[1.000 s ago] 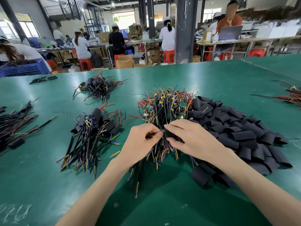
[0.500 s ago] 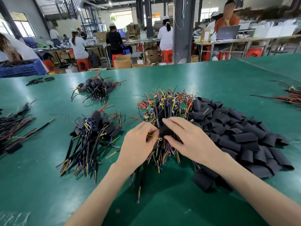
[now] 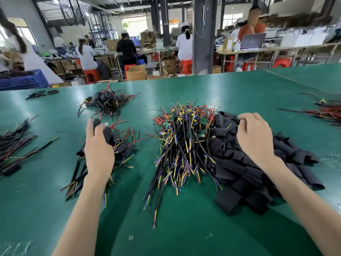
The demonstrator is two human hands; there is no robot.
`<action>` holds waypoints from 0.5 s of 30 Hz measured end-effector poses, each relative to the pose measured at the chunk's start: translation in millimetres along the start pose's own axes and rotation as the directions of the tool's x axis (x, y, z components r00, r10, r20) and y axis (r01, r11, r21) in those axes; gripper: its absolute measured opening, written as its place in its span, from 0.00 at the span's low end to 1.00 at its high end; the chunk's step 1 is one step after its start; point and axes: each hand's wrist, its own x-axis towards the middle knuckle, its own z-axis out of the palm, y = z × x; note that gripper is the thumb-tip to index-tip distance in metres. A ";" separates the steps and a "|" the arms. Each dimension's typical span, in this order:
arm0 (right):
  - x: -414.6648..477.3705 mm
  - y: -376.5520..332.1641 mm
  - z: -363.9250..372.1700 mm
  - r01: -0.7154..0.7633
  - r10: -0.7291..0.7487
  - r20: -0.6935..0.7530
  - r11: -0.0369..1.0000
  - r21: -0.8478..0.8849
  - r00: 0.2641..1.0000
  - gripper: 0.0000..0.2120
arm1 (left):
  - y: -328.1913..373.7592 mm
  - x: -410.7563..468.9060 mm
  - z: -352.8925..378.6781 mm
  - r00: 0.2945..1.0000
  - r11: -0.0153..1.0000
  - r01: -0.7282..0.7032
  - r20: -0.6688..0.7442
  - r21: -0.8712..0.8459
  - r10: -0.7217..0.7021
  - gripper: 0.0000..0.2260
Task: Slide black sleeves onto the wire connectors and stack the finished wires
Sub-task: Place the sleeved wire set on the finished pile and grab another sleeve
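Green desk (image 3: pixel 184 228), shiny top. Middle: big pile of loose coloured wires (image 3: pixel 184 145), touching a heap of black sleeves (image 3: pixel 258 174) on its right. Left of middle: stack of sleeved wires (image 3: pixel 125 146); second stack (image 3: pixel 107 104) farther back. Dark wire bundle (image 3: pixel 13 145) at left edge, red wires (image 3: pixel 328 112) far right.

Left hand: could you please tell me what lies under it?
The left hand grips one wire above the stack of sleeved wires on the table; the stack's middle is hidden by it.
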 end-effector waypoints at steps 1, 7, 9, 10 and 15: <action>0.5 2.3 1.3 -0.022 0.022 0.026 1.000 -0.015 0.999 0.11 | -5.0 0.4 2.6 0.997 0.998 0.017 0.075 0.065 -0.022 0.26; 0.0 8.1 7.9 0.225 -0.219 0.428 0.974 0.036 0.877 0.19 | -4.6 -3.2 10.3 0.990 0.985 -0.026 0.139 0.171 0.002 0.17; -5.8 6.3 11.3 0.300 -0.305 0.566 0.948 0.105 0.766 0.21 | 1.9 -5.9 10.4 0.998 0.989 -0.017 0.065 0.150 0.007 0.16; -8.6 5.5 13.0 0.309 -0.322 0.600 0.942 0.128 0.733 0.22 | 6.1 -7.7 10.1 0.999 0.990 -0.036 0.014 0.133 0.034 0.16; -6.7 9.1 18.7 0.357 -0.360 0.631 0.924 0.138 0.687 0.15 | 40.2 -16.2 21.0 0.992 0.977 -0.125 -0.001 -0.171 0.126 0.11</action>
